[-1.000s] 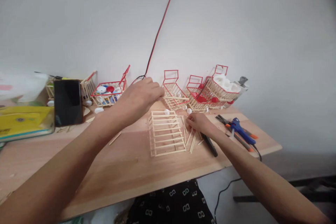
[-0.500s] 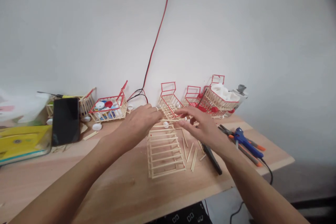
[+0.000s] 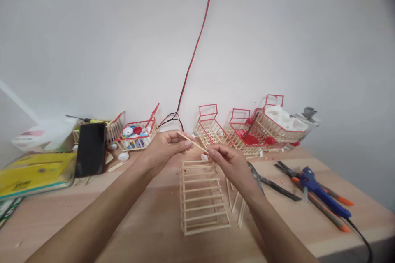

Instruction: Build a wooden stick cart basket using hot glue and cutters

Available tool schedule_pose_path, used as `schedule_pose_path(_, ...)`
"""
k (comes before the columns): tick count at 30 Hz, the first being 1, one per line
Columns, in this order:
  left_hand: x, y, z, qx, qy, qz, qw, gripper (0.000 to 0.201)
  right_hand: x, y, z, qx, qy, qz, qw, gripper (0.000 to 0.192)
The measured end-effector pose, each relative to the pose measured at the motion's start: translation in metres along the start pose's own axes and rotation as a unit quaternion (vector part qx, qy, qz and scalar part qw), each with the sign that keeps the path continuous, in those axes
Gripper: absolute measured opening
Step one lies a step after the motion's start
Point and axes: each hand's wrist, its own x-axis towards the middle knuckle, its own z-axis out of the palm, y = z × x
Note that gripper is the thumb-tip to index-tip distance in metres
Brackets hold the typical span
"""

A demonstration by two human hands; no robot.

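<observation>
A thin wooden stick [image 3: 197, 144] slants between my two hands above the table. My left hand [image 3: 168, 148] pinches it near its upper left end, thumb and fingers closed. The lower right end sits in the fingertips of my right hand [image 3: 230, 164], also closed in a pinch. Below them stands a small frame of glued wooden sticks [image 3: 203, 199], with evenly spaced bars and a few red spots. A small white wheel-like disc [image 3: 204, 157] shows at the frame's far edge, partly behind my right fingers.
Miniature stick carts with red trim, such as one cart [image 3: 210, 125], line the wall. A phone [image 3: 90, 150] leans at left by a yellow packet [image 3: 37, 172]. On the right lie pliers [image 3: 321, 201], a blue glue gun [image 3: 324, 193] and loose sticks [image 3: 241, 213].
The view has shifted, so the table's contents appear lower, mostly further right. The stick between my hands has tilted from nearly level to slanting, and my right fingers have closed on it.
</observation>
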Motion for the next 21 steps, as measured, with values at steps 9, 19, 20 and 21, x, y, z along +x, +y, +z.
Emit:
schedule_pose_path(9,0.003,-0.010,0.000,0.015,0.056,0.063,0.996,0.024,-0.007,-0.002,0.010,-0.020,-0.036,-0.038,0.998,0.027)
schedule_pose_path(19,-0.013,-0.006,0.028,0.086,-0.045,0.028,0.995,0.023,-0.020,0.003,0.011,0.016,-0.022,-0.061,0.998,0.030)
schedule_pose_path(20,-0.014,-0.006,0.031,0.091,-0.049,0.024,0.994,0.023,-0.020,0.003,0.012,0.021,-0.018,-0.067,0.997,0.031)
schedule_pose_path(21,-0.014,-0.007,0.032,0.091,-0.046,0.024,0.994,0.025,-0.020,0.004,0.013,0.023,-0.011,-0.074,0.997,0.033)
